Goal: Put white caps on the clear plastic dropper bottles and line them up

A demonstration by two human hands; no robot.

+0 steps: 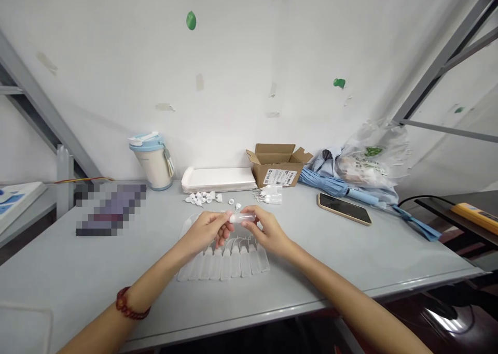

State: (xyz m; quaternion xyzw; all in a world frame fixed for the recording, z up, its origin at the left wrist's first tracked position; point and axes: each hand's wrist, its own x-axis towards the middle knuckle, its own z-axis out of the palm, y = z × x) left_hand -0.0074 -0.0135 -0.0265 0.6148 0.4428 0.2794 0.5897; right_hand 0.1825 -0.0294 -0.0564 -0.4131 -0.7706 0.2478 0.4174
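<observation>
My left hand (208, 230) and my right hand (267, 231) meet over the middle of the grey table (389, 260), both gripping one small clear plastic tube (243, 217) held level between the fingertips. The left fingers pinch its white cap end. Directly beneath the hands lies a row of several similar clear tubes (223, 263) side by side on a clear plastic sheet. A red bead bracelet sits on my left wrist.
Behind the hands lie loose white caps (200, 198) and a few more tubes (269, 194). Farther back stand a cup with a blue lid (152, 162), stacked white trays (218, 179) and an open cardboard box (277, 166). A phone (344, 208), a blue umbrella (342, 188) and a plastic bag (373, 157) lie right.
</observation>
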